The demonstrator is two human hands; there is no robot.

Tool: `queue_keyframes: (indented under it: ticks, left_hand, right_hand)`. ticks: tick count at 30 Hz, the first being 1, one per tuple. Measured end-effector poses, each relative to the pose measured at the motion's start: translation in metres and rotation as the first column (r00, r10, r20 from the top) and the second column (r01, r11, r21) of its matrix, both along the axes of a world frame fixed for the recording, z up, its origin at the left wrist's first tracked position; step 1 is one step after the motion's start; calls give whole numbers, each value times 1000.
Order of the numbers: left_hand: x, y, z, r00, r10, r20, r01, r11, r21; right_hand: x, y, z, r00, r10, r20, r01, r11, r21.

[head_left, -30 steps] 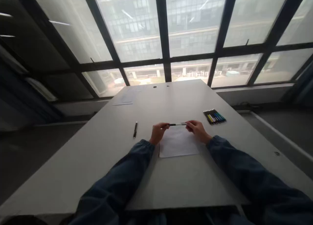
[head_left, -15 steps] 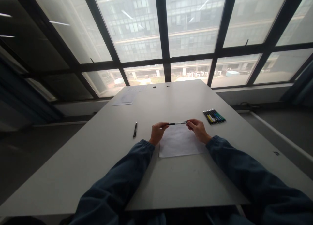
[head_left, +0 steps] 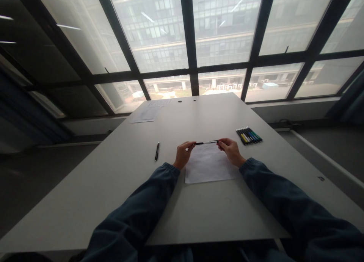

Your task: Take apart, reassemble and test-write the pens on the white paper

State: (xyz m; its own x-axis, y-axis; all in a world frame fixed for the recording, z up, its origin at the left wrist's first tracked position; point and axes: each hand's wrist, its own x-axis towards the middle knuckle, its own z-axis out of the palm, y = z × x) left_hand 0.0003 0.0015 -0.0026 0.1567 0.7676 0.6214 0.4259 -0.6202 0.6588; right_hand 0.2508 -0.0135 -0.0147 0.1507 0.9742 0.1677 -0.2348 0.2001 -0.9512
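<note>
Barely moved since earlier frame: left hand (head_left: 182, 156) and right hand (head_left: 231, 152) a hair farther apart, same hold, each grip pinched on its own end of the pen (head_left: 206, 143), level at far edge of paper (head_left: 209, 164) on counter (head_left: 113, 190); marker row (head_left: 249, 136) at right, can't tell if cased

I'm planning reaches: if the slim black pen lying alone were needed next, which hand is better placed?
Probably the left hand: it is nearer the slim black pen, while the right hand is farther. Both hold the slim black-and-white pen.
</note>
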Motion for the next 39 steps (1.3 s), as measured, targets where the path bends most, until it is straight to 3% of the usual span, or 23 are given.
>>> queue_keyframes:
  ticks: [7, 39]
  left_hand:
    - [-1, 2, -4, 996, 92, 16, -92, 996, -23]
    - [-1, 1, -2, 996, 94, 5, -94, 995, -38]
  right_hand:
    - [0, 0, 0, 1000, 11, -1, -11, 1000, 5]
    - [2, 2, -2, 985, -70, 158, 57, 995, 87]
